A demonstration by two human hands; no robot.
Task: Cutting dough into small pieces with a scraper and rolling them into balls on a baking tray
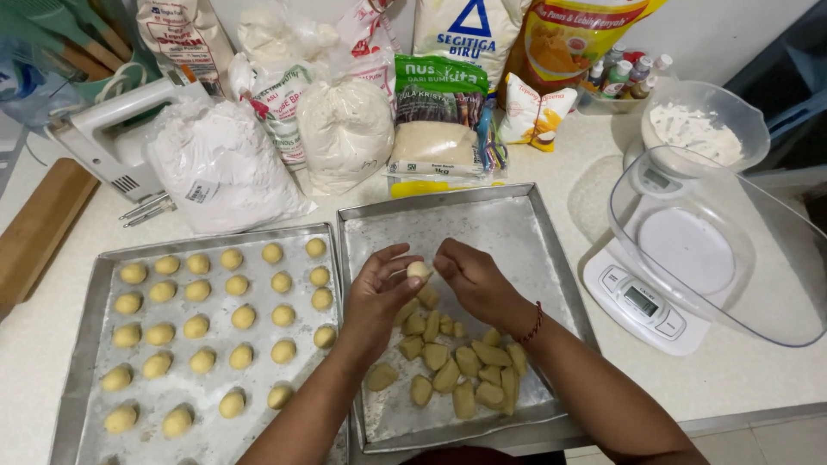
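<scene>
My left hand [379, 288] and my right hand [472, 277] meet over the right baking tray [517, 224], pinching one small pale dough piece [419, 270] between their fingertips. Below the hands, several cut dough pieces [457, 366] lie in a loose pile on that tray. The left baking tray [95, 271] holds several rounded dough balls [198, 327] set out in rows. A red string bracelet circles my right wrist.
Bags of flour and sugar [345, 129] line the back of the counter beside a white hand mixer [112, 129]. At right, a clear bowl [715, 250] sits on a white kitchen scale [642, 301], with a floury plastic bowl [702, 125] behind. A wooden board [39, 228] lies far left.
</scene>
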